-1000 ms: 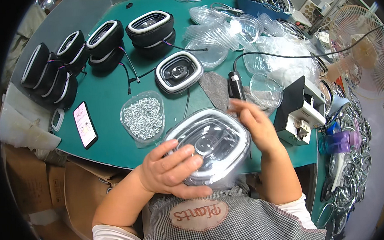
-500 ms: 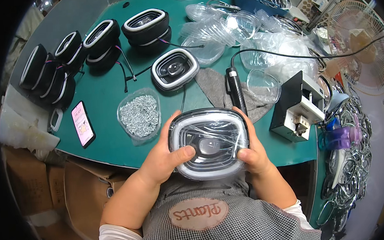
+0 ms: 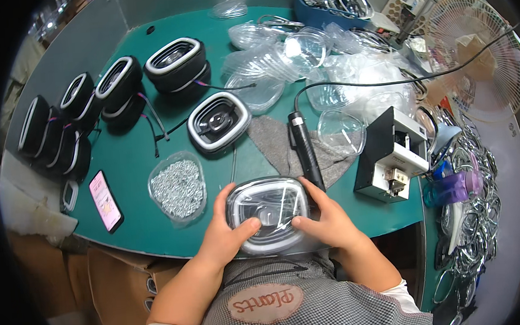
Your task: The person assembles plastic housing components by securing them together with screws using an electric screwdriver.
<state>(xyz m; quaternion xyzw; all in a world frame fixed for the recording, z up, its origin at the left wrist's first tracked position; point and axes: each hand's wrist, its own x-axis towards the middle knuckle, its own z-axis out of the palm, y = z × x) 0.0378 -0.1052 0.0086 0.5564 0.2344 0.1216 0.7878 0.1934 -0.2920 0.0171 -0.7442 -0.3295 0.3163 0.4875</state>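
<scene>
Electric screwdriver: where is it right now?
In the head view, the black electric screwdriver lies on the grey cloth right of centre, just above the right hand, left of the black box.

Green worktable (image 3: 123, 165) — white fan (image 3: 473, 54) beside

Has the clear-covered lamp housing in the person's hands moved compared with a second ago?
Yes. The lamp housing has come toward the person, off the green table's near edge, away from the tray of screws, now gripped by the left hand and right hand.
</scene>
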